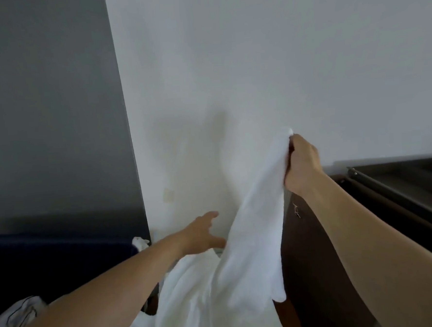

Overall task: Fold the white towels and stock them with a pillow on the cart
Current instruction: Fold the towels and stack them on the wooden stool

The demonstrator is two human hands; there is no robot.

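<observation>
Hanging from the right hand, gripped at one end: towel, before a white wall. Left hand: fingers spread, beside it. Dark cabinet at right.

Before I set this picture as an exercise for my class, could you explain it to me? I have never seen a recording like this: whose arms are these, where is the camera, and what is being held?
There is no machine here. The one picture comes from a wide-angle camera worn on a person's head, looking forward and down, so the two bare arms are the wearer's own.

The right hand is raised and grips one end of a white towel, which hangs down in a long drape to a heap of white cloth at the bottom. The left hand reaches forward with fingers spread, close to the towel's edge; it holds nothing.

Behind is a white wall. To the right stands a dark wooden cabinet. At lower left lies pale fabric with dark piping, perhaps a pillow; I cannot be sure.
</observation>
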